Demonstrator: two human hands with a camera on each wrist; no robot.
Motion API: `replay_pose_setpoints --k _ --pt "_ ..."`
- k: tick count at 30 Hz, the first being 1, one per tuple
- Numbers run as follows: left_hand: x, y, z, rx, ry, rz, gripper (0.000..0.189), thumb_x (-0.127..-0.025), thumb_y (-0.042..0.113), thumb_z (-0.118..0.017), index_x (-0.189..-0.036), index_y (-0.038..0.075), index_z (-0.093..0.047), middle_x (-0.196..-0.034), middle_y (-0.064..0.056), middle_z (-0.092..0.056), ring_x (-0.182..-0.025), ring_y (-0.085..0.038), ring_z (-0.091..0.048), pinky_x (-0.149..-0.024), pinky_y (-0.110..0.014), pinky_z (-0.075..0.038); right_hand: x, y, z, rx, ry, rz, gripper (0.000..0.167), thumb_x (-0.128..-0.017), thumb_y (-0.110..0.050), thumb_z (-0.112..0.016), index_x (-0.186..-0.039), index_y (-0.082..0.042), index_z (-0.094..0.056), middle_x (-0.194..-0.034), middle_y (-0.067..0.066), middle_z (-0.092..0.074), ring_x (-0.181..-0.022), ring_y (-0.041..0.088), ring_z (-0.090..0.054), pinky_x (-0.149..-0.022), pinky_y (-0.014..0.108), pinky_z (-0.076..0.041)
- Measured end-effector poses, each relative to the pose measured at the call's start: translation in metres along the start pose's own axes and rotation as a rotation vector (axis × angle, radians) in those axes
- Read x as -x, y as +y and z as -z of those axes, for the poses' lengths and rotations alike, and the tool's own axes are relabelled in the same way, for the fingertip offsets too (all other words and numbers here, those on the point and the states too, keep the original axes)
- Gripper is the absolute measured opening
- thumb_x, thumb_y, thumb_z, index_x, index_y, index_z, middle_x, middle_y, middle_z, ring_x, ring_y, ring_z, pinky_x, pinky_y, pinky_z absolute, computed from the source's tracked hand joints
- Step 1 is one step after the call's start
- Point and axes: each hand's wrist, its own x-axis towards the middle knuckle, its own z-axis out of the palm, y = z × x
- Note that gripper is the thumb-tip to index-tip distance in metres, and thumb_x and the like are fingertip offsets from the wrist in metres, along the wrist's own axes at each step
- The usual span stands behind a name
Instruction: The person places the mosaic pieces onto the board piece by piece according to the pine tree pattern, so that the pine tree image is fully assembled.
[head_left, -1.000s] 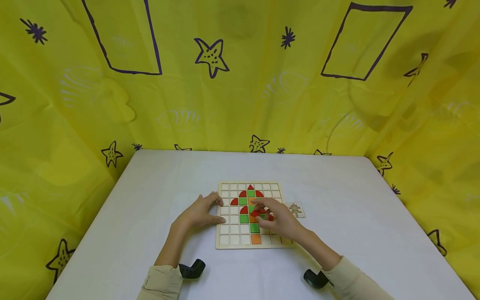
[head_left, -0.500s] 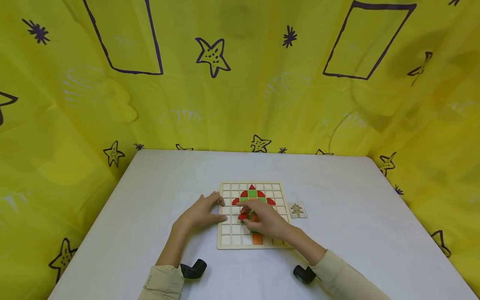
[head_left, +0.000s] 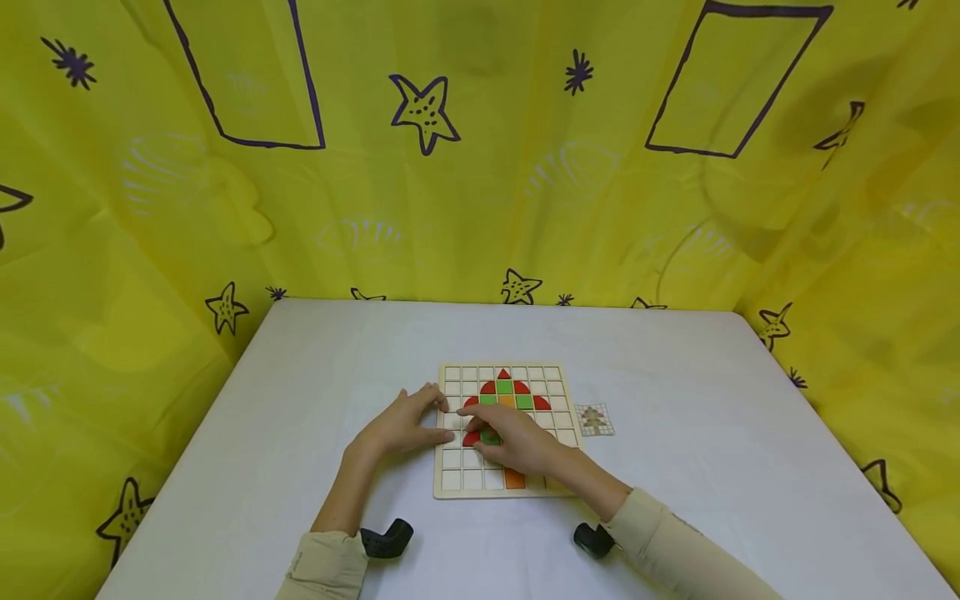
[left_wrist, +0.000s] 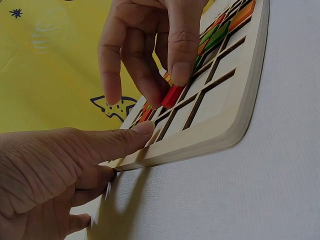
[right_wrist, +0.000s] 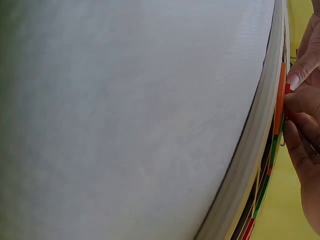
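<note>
A wooden grid board [head_left: 480, 494] lies on the white table, with red, green and orange tiles forming a tree shape in its cells. My left hand [head_left: 401, 423] holds the board's left side, its thumb over the rim and its fingers against the edge. Over the board's left-middle cells, my right hand [head_left: 517, 439] pinches a red piece [left_wrist: 172, 96] between thumb and fingers, at the grid surface. That red piece [head_left: 471, 438] has a rounded outer side. The right hand covers part of the tree's lower tiles. In the right wrist view, only fingertips and the board's edge show.
A small picture card [head_left: 595, 419] printed with a tree pattern lies just right of the board. Black wrist devices [head_left: 387, 539] sit by both sleeves. Yellow cloth [head_left: 480, 208] with drawn stars hangs behind the table and at both sides.
My right hand has moved left across the board with the red piece, from the tree's middle to its lower left. The left hand stays at the board's left edge.
</note>
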Motion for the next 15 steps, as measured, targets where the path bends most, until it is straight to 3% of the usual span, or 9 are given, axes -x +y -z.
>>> replay_pose_setpoints --k 11,15 --pt "0.0010 0.0006 0.0000 0.002 0.005 -0.004 0.034 -0.088 0.024 -0.083 -0.107 0.013 -0.058 -0.114 -0.003 -0.061 -0.125 -0.028 -0.059 -0.124 -0.064 -0.013 0.0028 0.0008 0.0010 0.037 0.022 0.014 0.047 -0.096 -0.006 -0.072 -0.140 -0.004 -0.057 -0.116 0.003 -0.072 -0.111 0.018 -0.065 -0.101 0.036 -0.055" --pt "0.0015 0.0011 -0.0001 0.004 0.010 0.008 0.034 -0.087 0.024 -0.084 -0.106 0.013 -0.058 -0.115 -0.003 -0.061 -0.126 -0.028 -0.059 -0.124 -0.063 -0.013 0.0069 0.0024 0.0031 -0.006 0.057 0.022 0.048 -0.095 -0.007 -0.073 -0.140 -0.005 -0.058 -0.118 0.005 -0.071 -0.111 0.018 -0.066 -0.100 0.037 -0.056"
